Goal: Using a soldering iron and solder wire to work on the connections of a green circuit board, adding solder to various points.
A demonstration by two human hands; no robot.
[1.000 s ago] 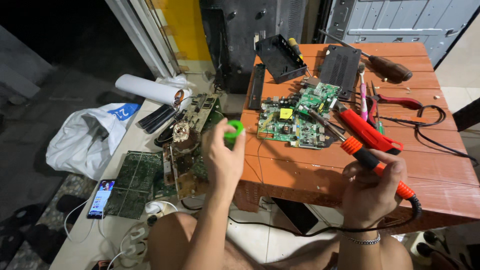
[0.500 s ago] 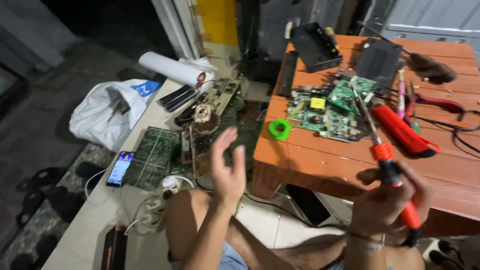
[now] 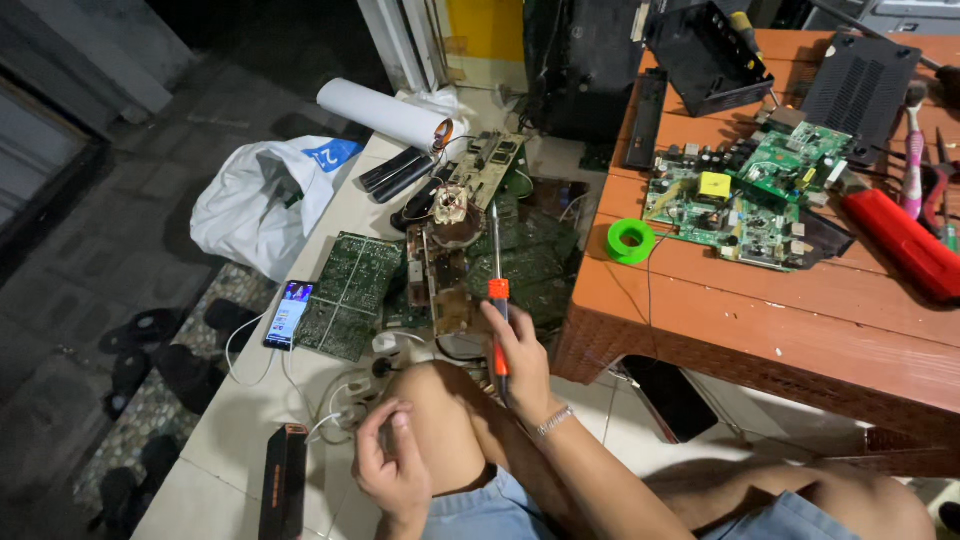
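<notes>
My right hand (image 3: pixel 518 358), with a bracelet on its wrist, grips the orange handle of a soldering iron (image 3: pixel 496 290). The iron's metal tip points up over a brown circuit board (image 3: pixel 446 280) lying on the white floor ledge beside my knee. My left hand (image 3: pixel 393 465) rests low beside my bare knee, fingers loosely curled with nothing in them. A green solder spool (image 3: pixel 631 241) sits alone on the near left part of the orange-brown table (image 3: pixel 800 310), apart from both hands.
A green circuit board (image 3: pixel 745 195), a red tool (image 3: pixel 905 245) and black casings (image 3: pixel 705 55) lie on the table. On the ledge are more green boards (image 3: pixel 350 290), a lit phone (image 3: pixel 288 313), a white bag (image 3: pixel 260 200), a white roll (image 3: pixel 385 113), cables (image 3: pixel 350 400) and a black device (image 3: pixel 285 480).
The green spool left my left hand and now sits on the table. My right hand carried the soldering iron from the table down to the boards on the ledge. My left hand dropped beside my knee.
</notes>
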